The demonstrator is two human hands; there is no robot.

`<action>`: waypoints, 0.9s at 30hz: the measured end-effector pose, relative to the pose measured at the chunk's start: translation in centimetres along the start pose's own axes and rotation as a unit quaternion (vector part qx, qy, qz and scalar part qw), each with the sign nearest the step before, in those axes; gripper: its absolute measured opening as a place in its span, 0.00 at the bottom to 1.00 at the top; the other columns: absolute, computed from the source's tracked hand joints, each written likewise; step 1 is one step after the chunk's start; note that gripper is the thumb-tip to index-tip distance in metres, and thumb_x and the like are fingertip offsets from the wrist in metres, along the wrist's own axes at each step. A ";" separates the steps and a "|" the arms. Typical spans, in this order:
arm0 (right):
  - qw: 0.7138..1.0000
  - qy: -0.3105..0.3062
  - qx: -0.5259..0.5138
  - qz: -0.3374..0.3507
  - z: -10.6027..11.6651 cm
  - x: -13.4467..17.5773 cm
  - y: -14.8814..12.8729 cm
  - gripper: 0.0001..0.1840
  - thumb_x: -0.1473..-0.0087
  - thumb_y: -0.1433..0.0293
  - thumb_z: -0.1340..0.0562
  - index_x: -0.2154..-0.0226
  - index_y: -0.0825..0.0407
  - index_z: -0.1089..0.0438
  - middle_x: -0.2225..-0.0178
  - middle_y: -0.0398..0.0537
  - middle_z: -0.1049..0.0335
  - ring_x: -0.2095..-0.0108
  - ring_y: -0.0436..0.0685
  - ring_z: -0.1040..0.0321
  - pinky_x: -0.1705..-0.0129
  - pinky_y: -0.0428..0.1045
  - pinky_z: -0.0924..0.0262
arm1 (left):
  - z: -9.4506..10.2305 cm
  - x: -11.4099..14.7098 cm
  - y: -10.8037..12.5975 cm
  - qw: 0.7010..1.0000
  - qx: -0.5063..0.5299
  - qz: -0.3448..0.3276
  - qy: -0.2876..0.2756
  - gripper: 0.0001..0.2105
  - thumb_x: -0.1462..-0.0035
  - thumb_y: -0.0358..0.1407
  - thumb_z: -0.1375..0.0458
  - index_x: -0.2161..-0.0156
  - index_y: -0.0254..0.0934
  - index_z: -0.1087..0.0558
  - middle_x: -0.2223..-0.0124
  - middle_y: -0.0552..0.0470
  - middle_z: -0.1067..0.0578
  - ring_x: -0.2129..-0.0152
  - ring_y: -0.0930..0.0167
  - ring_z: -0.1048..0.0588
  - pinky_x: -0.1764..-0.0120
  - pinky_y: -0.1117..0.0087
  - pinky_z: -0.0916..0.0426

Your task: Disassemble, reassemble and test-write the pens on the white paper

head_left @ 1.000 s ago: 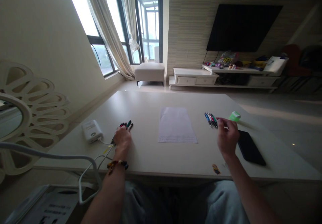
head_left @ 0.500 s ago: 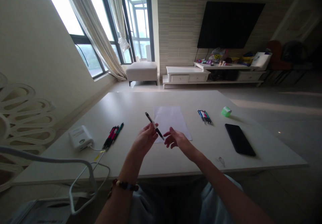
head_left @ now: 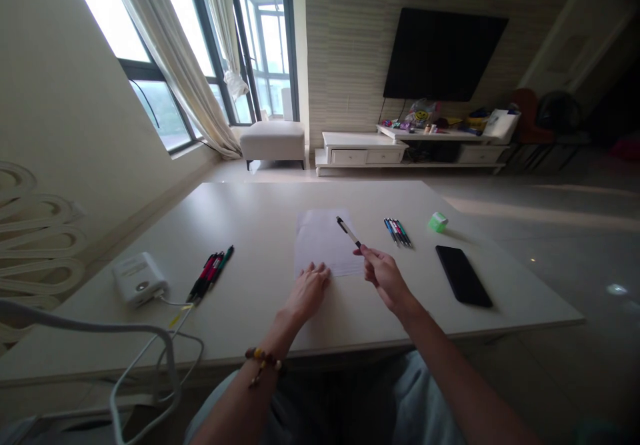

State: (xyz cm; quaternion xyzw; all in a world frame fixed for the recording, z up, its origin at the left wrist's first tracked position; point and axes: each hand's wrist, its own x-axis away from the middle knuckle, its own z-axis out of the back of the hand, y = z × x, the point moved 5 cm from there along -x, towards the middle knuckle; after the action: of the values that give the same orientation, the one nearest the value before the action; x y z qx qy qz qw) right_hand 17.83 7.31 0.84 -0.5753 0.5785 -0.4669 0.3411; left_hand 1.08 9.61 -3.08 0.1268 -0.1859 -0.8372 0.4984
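1 pen (head_left: 349, 231), white barrel with dark ends, slanted above the right part of the white paper (head_left: 320, 235) on the table (head_left: 260, 232). Person's right hand (head_left: 386, 274) pinches its lower end; left hand (head_left: 309, 292) flat, fingers slightly spread, on the paper's near edge.

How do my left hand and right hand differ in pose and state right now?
The left hand lies palm down at the near edge of the paper; the right hand grips a pen. A beaded bracelet circles the left hand's wrist; the right hand's wrist is bare. Both hands are over the table.
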 end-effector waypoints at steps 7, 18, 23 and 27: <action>0.998 -0.028 0.060 0.009 -0.1 -0.2 0.6 0.23 0.58 0.52 0.36 0.71 0.57 0.29 0.86 0.32 0.56 0.85 0.43 0.62 0.82 0.44 0.67 | 2.2 -2.3 -1.0 0.996 0.003 0.029 0.086 0.18 0.40 0.32 0.51 0.45 0.34 0.35 0.41 0.37 0.37 0.42 0.56 0.43 0.44 0.51 0.46; 0.979 -0.156 0.122 -0.058 -1.7 0.3 1.5 0.22 0.54 0.52 0.39 0.78 0.56 0.33 0.88 0.31 0.56 0.86 0.42 0.64 0.83 0.44 0.68 | 5.6 1.7 5.2 0.972 -0.045 -0.157 0.169 0.11 0.38 0.33 0.52 0.60 0.40 0.27 0.65 0.50 0.25 0.65 0.68 0.28 0.52 0.62 0.39; 0.978 -0.148 0.019 -0.146 -2.7 0.5 3.4 0.24 0.56 0.50 0.38 0.82 0.53 0.41 0.90 0.30 0.60 0.87 0.42 0.66 0.84 0.44 0.71 | 5.7 2.1 4.5 0.967 -0.024 -0.129 0.217 0.07 0.41 0.35 0.47 0.60 0.40 0.27 0.64 0.50 0.25 0.66 0.68 0.30 0.60 0.67 0.38; 0.988 -0.114 -0.014 -0.106 -3.8 0.8 3.3 0.23 0.56 0.54 0.37 0.84 0.52 0.45 0.90 0.30 0.59 0.87 0.42 0.65 0.83 0.44 0.70 | 5.9 2.6 4.2 0.965 0.012 -0.114 0.236 0.07 0.44 0.34 0.43 0.59 0.41 0.27 0.62 0.50 0.24 0.63 0.67 0.29 0.58 0.65 0.38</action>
State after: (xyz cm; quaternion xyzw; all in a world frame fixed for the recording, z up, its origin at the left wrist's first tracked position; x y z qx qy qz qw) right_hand 13.07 6.74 -0.82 -0.6876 0.4779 -0.4237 0.3453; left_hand 0.82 6.63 4.00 0.3472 -0.0572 -0.8326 0.4276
